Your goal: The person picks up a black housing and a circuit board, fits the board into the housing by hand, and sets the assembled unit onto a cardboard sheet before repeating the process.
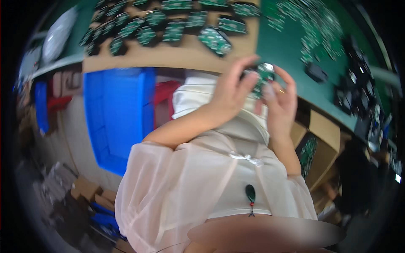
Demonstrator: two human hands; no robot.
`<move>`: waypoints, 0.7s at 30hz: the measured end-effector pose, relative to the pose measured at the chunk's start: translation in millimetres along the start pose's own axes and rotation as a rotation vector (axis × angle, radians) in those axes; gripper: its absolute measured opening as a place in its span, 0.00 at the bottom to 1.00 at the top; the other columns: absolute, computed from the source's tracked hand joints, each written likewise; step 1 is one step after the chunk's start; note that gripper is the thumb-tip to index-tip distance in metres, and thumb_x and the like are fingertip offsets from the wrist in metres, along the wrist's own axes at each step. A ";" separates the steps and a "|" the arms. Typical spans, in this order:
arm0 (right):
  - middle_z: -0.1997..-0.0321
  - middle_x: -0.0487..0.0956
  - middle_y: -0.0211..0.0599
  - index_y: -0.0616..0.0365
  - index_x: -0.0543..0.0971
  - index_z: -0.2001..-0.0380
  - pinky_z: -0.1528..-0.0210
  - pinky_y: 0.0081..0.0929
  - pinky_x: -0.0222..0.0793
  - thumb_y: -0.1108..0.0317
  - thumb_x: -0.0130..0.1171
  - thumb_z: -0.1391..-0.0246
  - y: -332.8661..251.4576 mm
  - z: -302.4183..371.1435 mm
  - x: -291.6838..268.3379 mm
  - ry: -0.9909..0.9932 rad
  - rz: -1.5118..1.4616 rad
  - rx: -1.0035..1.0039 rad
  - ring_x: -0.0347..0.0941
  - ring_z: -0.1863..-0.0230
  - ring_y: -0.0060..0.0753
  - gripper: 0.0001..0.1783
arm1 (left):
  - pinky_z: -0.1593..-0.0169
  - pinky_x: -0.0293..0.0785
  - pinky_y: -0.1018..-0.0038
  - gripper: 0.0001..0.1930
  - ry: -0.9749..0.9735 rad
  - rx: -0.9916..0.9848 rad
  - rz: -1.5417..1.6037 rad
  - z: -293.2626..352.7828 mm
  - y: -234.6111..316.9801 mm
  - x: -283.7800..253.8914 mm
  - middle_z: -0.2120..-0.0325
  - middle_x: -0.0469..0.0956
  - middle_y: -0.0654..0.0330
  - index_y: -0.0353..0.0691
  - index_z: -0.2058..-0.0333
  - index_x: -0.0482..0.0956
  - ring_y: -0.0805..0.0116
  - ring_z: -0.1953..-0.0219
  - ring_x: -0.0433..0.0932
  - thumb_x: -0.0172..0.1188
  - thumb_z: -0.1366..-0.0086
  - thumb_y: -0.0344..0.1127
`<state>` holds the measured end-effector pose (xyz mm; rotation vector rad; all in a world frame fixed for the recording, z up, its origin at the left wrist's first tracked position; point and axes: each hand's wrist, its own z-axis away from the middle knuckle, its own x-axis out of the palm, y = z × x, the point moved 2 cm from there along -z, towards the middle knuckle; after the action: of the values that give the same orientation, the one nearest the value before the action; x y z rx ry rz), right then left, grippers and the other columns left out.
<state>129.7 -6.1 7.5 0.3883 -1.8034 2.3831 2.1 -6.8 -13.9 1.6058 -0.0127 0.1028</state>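
My left hand [231,89] and my right hand [282,103] are raised together in front of my chest at the table's edge. Between their fingers they hold one small green circuit board [265,75]. My left thumb and fingers wrap its left side, and my right fingertips pinch its right and lower edge. Part of the board is hidden behind the fingers. I wear a pale sheer top with a dark green pendant [250,193].
Several green circuit boards on black holders [175,26] lie on a brown cardboard sheet [185,57]. More boards [314,29] and black parts [315,72] sit on the green table mat [282,50]. A blue crate [116,114] stands below left, and an open cardboard box [320,143] with boards is at right.
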 end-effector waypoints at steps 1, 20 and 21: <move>0.71 0.73 0.36 0.62 0.59 0.47 0.84 0.15 0.60 0.77 0.51 0.48 -1.3 -0.5 -3.0 0.027 0.005 -0.057 0.66 0.83 0.19 0.24 | 0.58 0.69 0.73 0.18 -0.061 -0.096 0.051 0.6 5.3 0.5 0.62 0.72 0.51 0.34 0.52 0.66 0.62 0.63 0.73 0.51 0.38 0.37; 0.71 0.73 0.37 0.62 0.73 0.58 0.73 0.21 0.66 0.78 0.58 0.54 -25.8 16.1 -8.8 -0.302 0.974 -0.612 0.70 0.73 0.29 0.16 | 0.70 0.81 0.70 0.12 -0.313 -0.419 0.492 -8.9 -11.9 -1.6 0.69 0.72 0.57 0.33 0.61 0.64 0.68 0.70 0.76 0.55 0.42 0.28; 0.71 0.73 0.39 0.61 0.75 0.60 0.70 0.23 0.66 0.79 0.57 0.55 -33.7 16.5 -3.8 -0.320 1.098 -0.847 0.70 0.72 0.32 0.15 | 0.70 0.81 0.70 0.12 -0.314 -0.418 0.493 -8.5 -11.1 0.1 0.69 0.72 0.57 0.33 0.61 0.64 0.68 0.70 0.76 0.55 0.42 0.28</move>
<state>144.0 -12.3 41.9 -0.4799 -3.5561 1.6181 2.5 2.1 -24.7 1.1583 -0.6358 0.2126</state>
